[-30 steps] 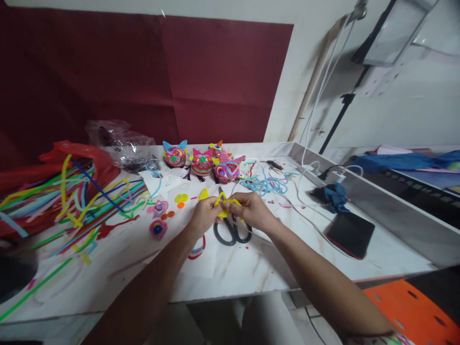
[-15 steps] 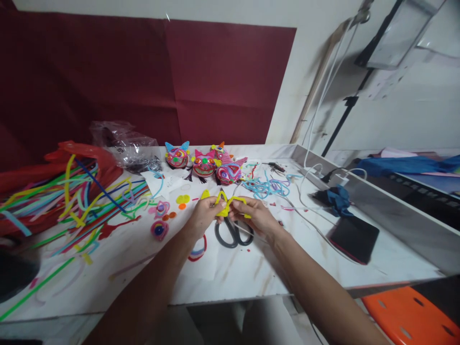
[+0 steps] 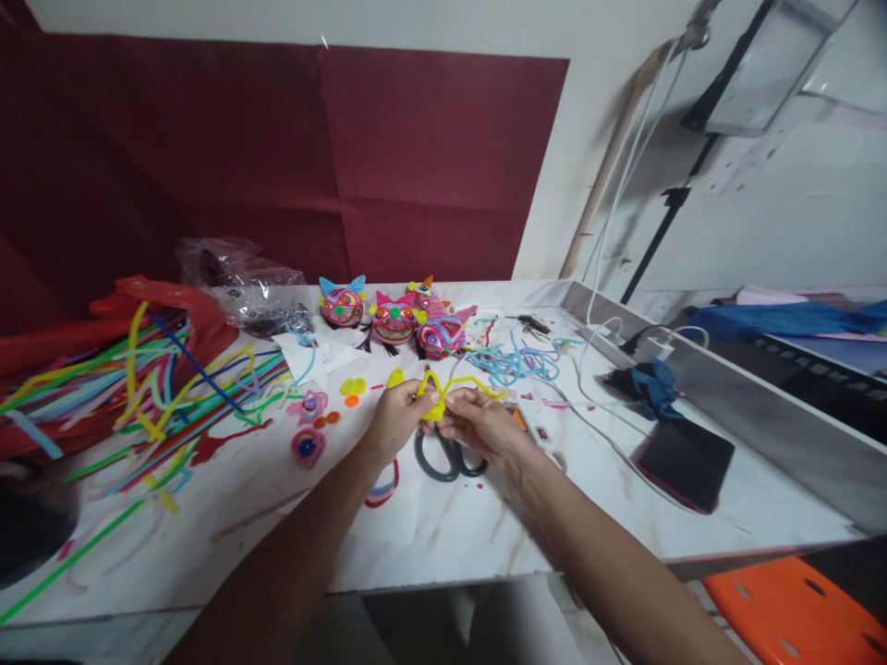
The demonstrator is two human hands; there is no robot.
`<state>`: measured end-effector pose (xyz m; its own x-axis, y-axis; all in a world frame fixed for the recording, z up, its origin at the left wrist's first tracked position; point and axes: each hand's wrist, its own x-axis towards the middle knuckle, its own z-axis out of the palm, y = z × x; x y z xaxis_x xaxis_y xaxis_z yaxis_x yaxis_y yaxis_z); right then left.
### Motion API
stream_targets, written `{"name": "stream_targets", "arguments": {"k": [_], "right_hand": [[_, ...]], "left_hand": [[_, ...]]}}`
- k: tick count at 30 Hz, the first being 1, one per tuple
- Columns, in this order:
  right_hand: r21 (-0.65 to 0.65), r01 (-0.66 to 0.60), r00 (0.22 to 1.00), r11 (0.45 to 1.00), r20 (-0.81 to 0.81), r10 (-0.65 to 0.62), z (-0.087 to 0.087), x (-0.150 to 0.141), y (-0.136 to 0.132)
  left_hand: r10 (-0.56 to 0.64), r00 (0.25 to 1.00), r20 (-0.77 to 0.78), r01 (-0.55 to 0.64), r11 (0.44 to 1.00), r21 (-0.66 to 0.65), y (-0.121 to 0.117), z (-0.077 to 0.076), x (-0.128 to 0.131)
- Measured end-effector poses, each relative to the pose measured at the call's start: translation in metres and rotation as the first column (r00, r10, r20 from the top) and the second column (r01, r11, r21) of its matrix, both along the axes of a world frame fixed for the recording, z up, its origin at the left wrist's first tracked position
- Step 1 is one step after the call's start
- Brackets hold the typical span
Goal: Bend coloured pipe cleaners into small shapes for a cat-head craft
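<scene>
Yellow fuzzy strip (image 3: 433, 409), bent and folded, held between both hands above the table (image 3: 471, 550), near its front-middle. Left hand (image 3: 400, 420): narrow grip, thumb and fingers pinching the folded part of the strip. Right hand (image 3: 481, 420): narrow grip too, fingertips pinching the strip close to the left hand; a loose yellow length sticks out past the right fingers. Exact finger contact too small to tell. Second yellow piece (image 3: 395, 377) shows just beyond the left hand; cannot tell if touching.

Scissors (image 3: 422, 459) lie under the hands, black handles toward the person, blades mostly hidden. Striped loop (image 3: 396, 485) partly behind the left forearm. Left of the left hand: pink flower-like piece (image 3: 309, 446) with blue centre, a similar one behind it, yellow discs (image 3: 353, 387), orange disc (image 3: 353, 401). Far left, bundle of coloured strips (image 3: 159, 369) on and beside a red plastic bag (image 3: 208, 319). Rear of table: clear plastic bag (image 3: 249, 291), then a group of colourful eared figures (image 3: 394, 321). Right of them, tangled blue strips (image 3: 509, 365). Right side: white cable, blue cloth (image 3: 651, 386), flat black object (image 3: 686, 466).
</scene>
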<state>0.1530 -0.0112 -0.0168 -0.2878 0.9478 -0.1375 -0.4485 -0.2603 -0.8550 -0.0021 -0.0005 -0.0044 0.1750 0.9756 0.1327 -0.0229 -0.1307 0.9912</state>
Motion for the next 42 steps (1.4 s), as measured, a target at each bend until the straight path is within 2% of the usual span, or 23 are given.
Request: {"name": "stream_targets", "arguments": {"k": [6,12,16,21,25,29,35,42], "right_hand": [[-0.017,0.076,0.997,0.997,-0.014,-0.077,0.000,0.000,0.002],[0.017,0.049,0.999,0.999,0.012,-0.050,-0.004,0.002,0.004],[0.033,0.047,0.999,0.998,0.015,-0.047,-0.003,0.003,0.004],[0.079,0.077,0.996,0.994,0.031,-0.080,0.001,0.002,0.002],[0.177,0.125,0.987,0.976,0.082,-0.141,0.004,0.001,0.001],[0.265,0.158,0.972,0.951,0.125,-0.197,0.004,-0.001,0.001],[0.280,0.222,0.960,0.934,0.105,-0.260,0.001,-0.003,0.003],[0.330,0.286,0.931,0.900,0.127,-0.342,0.002,-0.006,0.000]], "left_hand": [[0.041,0.994,-0.102,-0.035,0.998,0.060,0.000,-0.002,0.000],[0.076,0.977,-0.199,-0.041,0.984,0.171,0.000,-0.006,-0.001],[0.044,0.975,-0.220,-0.008,0.986,0.164,0.000,-0.005,-0.002],[-0.039,0.989,-0.146,0.052,0.995,0.085,-0.002,0.002,-0.001],[-0.079,0.991,-0.110,0.086,0.995,0.053,-0.004,0.006,0.000],[-0.087,0.995,-0.058,0.086,0.996,-0.019,-0.003,0.003,0.001],[-0.098,0.993,0.067,0.104,0.991,-0.084,-0.005,0.000,0.002],[-0.029,0.962,0.272,0.073,0.985,-0.153,-0.012,-0.001,0.016]]}}
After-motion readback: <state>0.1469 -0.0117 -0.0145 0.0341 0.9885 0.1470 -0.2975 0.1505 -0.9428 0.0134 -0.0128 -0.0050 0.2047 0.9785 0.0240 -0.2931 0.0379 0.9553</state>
